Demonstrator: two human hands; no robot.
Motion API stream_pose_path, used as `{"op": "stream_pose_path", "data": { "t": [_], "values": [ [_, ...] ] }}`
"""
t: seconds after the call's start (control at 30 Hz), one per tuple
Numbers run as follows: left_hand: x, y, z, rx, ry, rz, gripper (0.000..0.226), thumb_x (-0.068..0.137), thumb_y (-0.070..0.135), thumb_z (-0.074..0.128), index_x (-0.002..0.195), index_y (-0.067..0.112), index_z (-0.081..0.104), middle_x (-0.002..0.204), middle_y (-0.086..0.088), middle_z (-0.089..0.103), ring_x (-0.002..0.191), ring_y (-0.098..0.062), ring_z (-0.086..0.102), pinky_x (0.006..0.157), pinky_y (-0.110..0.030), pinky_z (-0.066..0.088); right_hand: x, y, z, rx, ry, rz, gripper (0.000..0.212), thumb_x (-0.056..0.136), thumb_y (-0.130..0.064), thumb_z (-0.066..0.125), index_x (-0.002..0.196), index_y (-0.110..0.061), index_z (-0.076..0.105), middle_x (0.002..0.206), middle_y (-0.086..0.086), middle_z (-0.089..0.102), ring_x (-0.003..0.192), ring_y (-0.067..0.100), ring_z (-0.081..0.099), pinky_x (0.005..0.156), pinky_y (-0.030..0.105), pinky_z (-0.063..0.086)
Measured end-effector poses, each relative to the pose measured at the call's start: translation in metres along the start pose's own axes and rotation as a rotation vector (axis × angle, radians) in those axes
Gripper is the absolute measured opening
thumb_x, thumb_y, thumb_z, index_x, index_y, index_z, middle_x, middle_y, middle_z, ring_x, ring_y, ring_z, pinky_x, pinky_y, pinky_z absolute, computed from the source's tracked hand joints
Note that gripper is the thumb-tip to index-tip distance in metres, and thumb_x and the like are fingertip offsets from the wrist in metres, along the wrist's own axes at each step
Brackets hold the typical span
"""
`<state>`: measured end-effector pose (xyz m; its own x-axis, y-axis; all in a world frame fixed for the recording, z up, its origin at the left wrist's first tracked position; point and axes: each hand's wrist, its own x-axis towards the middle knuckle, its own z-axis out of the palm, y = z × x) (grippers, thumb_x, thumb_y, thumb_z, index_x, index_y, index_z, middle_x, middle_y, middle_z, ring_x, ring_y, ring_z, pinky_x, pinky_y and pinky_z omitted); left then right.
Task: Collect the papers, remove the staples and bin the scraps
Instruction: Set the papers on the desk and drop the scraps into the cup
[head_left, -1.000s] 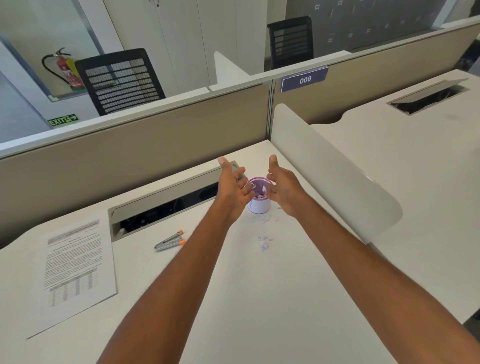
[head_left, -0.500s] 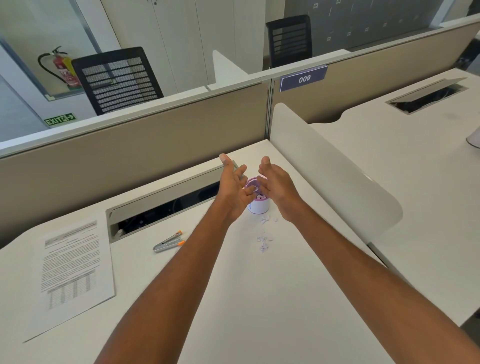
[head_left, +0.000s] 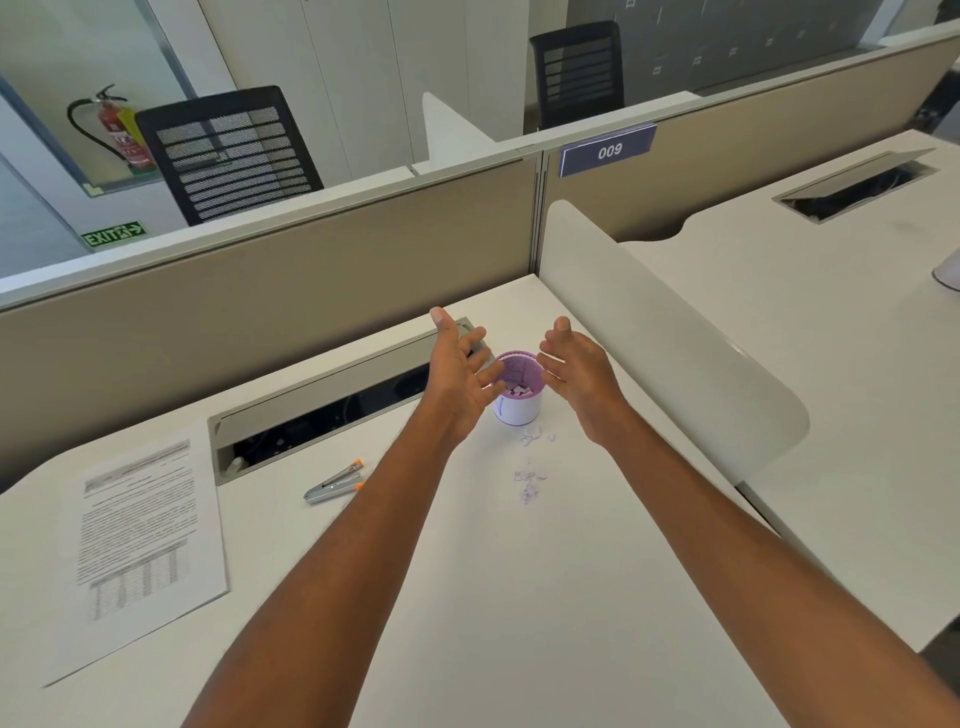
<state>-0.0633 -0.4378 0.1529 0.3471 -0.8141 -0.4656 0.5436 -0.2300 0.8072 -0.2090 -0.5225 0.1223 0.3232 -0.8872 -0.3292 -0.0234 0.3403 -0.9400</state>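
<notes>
Over the purple bin (head_left: 517, 387), left hand (head_left: 457, 371) and right hand (head_left: 579, 374) spread empty fingers wide.

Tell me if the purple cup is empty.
Not empty: white scraps lie inside the cup, below its rim. Loose scraps lie on the desk before it.

a small bin (head_left: 516, 408) is seen standing on a desk (head_left: 467, 597), flanked by a left hand (head_left: 460, 371) and a right hand (head_left: 579, 371) held just beside its rim. scraps (head_left: 518, 389) are held inside it; loose scraps (head_left: 529, 480) are scattered on the desk just before it. a staple remover (head_left: 335, 483) is laid to the left, before a cable tray (head_left: 332, 405), and papers (head_left: 140, 545) are placed further left. a divider (head_left: 665, 332) is set to the right.
</notes>
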Motion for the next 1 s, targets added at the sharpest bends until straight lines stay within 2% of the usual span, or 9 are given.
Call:
{"op": "stream_pose_path", "data": {
  "t": [0.1,0.2,0.3,0.37,0.47,0.63,0.8,0.93,1.0],
  "values": [
    [0.001,-0.009,-0.006,0.049,0.027,0.070,0.095,0.101,0.083,0.028,0.162,0.014,0.049,0.169,-0.012,0.048,0.147,-0.033,0.057,0.127,-0.051,0.043,0.001,0.010,-0.015,-0.088,0.086,-0.045,0.026,0.103,-0.047,0.060,0.114,-0.027,0.074,0.122,-0.003,0.074,0.123,0.021,0.070,0.105,0.037,0.056],
    [-0.004,-0.033,-0.020,0.139,0.053,0.116,0.079,0.105,0.076,0.037,0.153,0.016,0.058,0.160,-0.004,0.058,0.142,-0.024,0.061,0.126,-0.045,0.043,-0.001,0.037,-0.038,-0.371,0.104,-0.089,0.035,0.106,-0.032,0.058,0.139,-0.026,0.068,0.142,-0.005,0.068,0.134,0.019,0.061,0.115,0.038,0.047],
    [-0.017,-0.071,-0.040,0.275,0.104,0.092,0.065,0.101,0.071,0.054,0.147,0.026,0.063,0.154,0.005,0.062,0.143,-0.018,0.057,0.124,-0.040,0.040,0.004,0.075,-0.057,-0.657,0.005,-0.050,0.055,0.109,-0.031,0.056,0.162,-0.019,0.045,0.176,0.000,0.031,0.162,0.018,0.029,0.130,0.035,0.024],
    [-0.018,-0.103,-0.055,0.517,0.146,0.125,0.056,0.105,0.059,0.059,0.151,0.027,0.061,0.161,0.006,0.057,0.148,-0.017,0.052,0.124,-0.035,0.036,0.008,0.102,-0.067,-0.875,-0.094,-0.020,0.071,0.110,-0.043,0.053,0.170,-0.016,0.026,0.181,0.003,0.006,0.168,0.019,0.001,0.134,0.039,0.008],
    [-0.012,-0.141,-0.070,0.877,0.055,0.117,0.065,0.109,0.045,0.060,0.168,0.024,0.040,0.177,0.006,0.032,0.167,-0.013,0.021,0.134,-0.033,0.016,0.007,0.130,-0.074,-1.173,-0.177,-0.074,0.090,0.107,-0.063,0.045,0.171,-0.011,0.011,0.181,0.007,-0.007,0.167,0.024,-0.012,0.135,0.046,-0.004],
    [-0.001,-0.167,-0.081,1.208,-0.140,0.203,0.083,0.111,0.049,0.054,0.175,0.020,0.010,0.184,0.003,-0.008,0.168,-0.018,-0.021,0.134,-0.038,-0.014,-0.003,0.142,-0.056,-1.304,-0.246,-0.231,0.090,0.107,-0.065,0.038,0.172,-0.011,0.006,0.181,0.006,-0.005,0.168,0.023,-0.009,0.135,0.046,-0.005],
    [0.000,-0.169,-0.082,1.334,-0.159,0.248,0.086,0.111,0.050,0.052,0.175,0.018,0.006,0.183,-0.003,-0.012,0.168,-0.025,-0.023,0.135,-0.043,-0.013,-0.008,0.146,-0.042,-1.323,-0.282,-0.343,0.083,0.109,-0.061,0.037,0.171,-0.010,0.016,0.181,0.008,0.011,0.168,0.028,0.005,0.134,0.046,0.005],
    [-0.001,-0.167,-0.082,1.376,-0.163,0.273,0.088,0.109,0.051,0.056,0.175,0.017,0.007,0.183,-0.004,-0.010,0.169,-0.027,-0.019,0.136,-0.044,-0.009,-0.014,0.143,-0.034,-1.392,-0.345,-0.392,0.099,0.094,-0.073,0.009,0.168,-0.010,0.029,0.179,0.013,0.017,0.167,0.034,0.013,0.133,0.049,0.016],
    [-0.004,-0.169,-0.083,1.411,-0.159,0.283,0.090,0.107,0.052,0.057,0.175,0.018,0.008,0.184,-0.002,-0.008,0.169,-0.026,-0.016,0.136,-0.044,-0.007,-0.021,0.142,-0.033,-1.409,-0.379,-0.405,0.088,0.103,-0.067,0.020,0.167,-0.009,0.030,0.179,0.014,0.018,0.167,0.033,0.014,0.133,0.046,0.017]
  ]
}}
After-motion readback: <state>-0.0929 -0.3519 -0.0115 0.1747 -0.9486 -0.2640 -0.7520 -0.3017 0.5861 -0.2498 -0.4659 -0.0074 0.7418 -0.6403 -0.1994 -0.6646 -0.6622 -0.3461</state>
